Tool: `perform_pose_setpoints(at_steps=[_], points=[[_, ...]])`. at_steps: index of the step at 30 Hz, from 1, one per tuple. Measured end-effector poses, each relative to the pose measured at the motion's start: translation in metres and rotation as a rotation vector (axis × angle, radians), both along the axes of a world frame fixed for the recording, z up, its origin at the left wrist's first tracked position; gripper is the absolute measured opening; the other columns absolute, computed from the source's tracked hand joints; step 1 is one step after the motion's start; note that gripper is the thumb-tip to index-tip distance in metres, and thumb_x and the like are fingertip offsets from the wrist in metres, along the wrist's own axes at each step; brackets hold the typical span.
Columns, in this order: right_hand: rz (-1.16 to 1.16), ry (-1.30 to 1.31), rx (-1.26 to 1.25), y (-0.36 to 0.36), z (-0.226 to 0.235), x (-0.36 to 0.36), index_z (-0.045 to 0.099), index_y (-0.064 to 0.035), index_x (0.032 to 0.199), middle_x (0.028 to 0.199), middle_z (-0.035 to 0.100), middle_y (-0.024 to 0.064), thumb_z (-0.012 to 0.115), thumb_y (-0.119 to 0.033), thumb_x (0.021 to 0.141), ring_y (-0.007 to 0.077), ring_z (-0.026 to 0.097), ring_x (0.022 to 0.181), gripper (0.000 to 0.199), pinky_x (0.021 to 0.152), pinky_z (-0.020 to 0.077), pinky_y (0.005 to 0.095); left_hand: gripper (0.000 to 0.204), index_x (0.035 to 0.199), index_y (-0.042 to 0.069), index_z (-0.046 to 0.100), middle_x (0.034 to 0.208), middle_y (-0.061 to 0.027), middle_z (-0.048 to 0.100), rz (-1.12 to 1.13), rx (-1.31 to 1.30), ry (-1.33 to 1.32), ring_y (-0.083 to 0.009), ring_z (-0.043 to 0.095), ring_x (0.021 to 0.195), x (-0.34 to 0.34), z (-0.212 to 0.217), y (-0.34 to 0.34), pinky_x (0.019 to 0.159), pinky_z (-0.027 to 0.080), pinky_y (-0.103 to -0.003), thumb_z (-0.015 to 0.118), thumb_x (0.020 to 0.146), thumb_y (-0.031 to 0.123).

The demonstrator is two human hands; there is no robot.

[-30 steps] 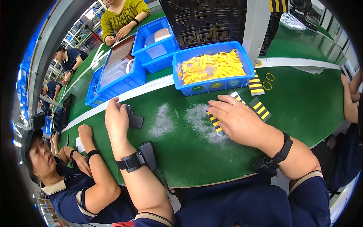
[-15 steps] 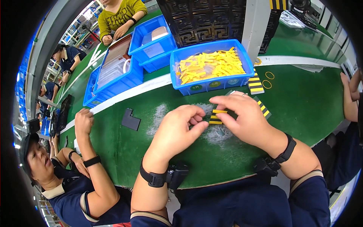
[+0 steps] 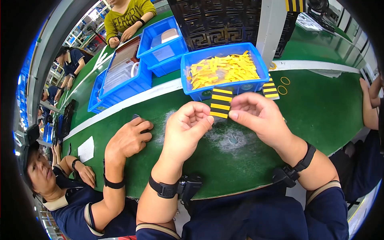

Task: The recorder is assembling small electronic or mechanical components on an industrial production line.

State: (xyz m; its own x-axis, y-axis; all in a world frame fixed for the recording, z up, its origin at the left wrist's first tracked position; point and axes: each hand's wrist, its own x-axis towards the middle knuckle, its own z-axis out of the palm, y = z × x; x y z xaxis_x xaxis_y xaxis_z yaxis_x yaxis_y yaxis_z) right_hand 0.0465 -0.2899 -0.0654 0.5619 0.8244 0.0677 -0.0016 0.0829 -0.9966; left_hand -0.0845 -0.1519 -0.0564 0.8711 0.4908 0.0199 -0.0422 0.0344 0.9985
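Note:
A flat black piece with several yellow stripes (image 3: 221, 104) is raised above the green table, its striped face toward me. My left hand (image 3: 185, 130) pinches its lower left edge between thumb and curled fingers. My right hand (image 3: 259, 115) has the right edge, with the thumb at the lower corner and the fingertips partly hidden. Just behind the piece stands a blue bin (image 3: 195, 95) full of yellow strips (image 3: 228, 69). Beside that bin's right end, more striped pieces (image 3: 271, 90) lie on the table.
To my left a co-worker's hand (image 3: 130, 139) covers most of a small dark piece (image 3: 136, 116). Grey residue (image 3: 231, 141) marks the green table (image 3: 316, 116) beneath my hands. Yellow rubber bands (image 3: 284, 81) lie at right. More blue bins (image 3: 145, 76) stand back left.
The striped piece has come up from low over the table and turned its striped face to me, both hands rising with it. The co-worker's raised fist has come down onto the dark piece.

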Motion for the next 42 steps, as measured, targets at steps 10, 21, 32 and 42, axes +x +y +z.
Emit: perform_pose_setpoints(at_steps=[10, 21, 32, 42], points=[[0.123, 0.109, 0.100, 0.004, -0.010, -0.001, 0.062, 0.0024, 0.091, 0.081, 0.062, 0.0026, 0.065, -0.007, 0.077, 0.0060, 0.056, 0.073, 0.018, 0.064, 0.0458, 0.0198, 0.020, 0.095, 0.003, 0.052, 0.080, -0.0006, 0.055, -0.139, -0.024, 0.001, -0.0062, 0.053, 0.071, 0.004, -0.003, -0.007, 0.064, 0.045, -0.019, 0.061, 0.077, 0.000], [0.031, 0.284, 0.198, -0.002, 0.004, 0.004, 0.062, 0.0004, 0.093, 0.082, 0.062, 0.0022, 0.067, -0.011, 0.075, 0.0043, 0.049, 0.060, 0.022, 0.054, 0.0393, 0.0175, 0.013, 0.089, 0.002, 0.055, 0.073, 0.0009, 0.057, -0.025, 0.103, 0.193, -0.0045, 0.051, 0.064, -0.004, -0.004, 0.019, 0.057, 0.041, -0.019, 0.060, 0.077, 0.004], [0.067, 0.129, 0.134, -0.002, -0.004, -0.001, 0.062, 0.0004, 0.089, 0.078, 0.062, 0.0046, 0.064, -0.007, 0.076, 0.0073, 0.053, 0.064, 0.015, 0.058, 0.0442, 0.0204, 0.014, 0.078, 0.000, 0.058, 0.069, -0.0074, 0.057, 0.092, 1.005, 0.466, -0.0158, 0.053, 0.059, 0.003, -0.012, 0.020, 0.057, 0.044, -0.028, 0.063, 0.065, 0.004], [0.031, 0.114, 0.076, 0.003, -0.006, -0.001, 0.058, 0.0033, 0.095, 0.083, 0.062, 0.0043, 0.061, -0.005, 0.077, 0.0070, 0.056, 0.068, 0.020, 0.060, 0.0464, 0.0210, 0.005, 0.080, 0.000, 0.059, 0.073, -0.0053, 0.055, 0.368, 0.872, -0.190, -0.0112, 0.052, 0.064, -0.011, 0.021, 0.008, 0.059, 0.043, -0.023, 0.059, 0.075, 0.001]])
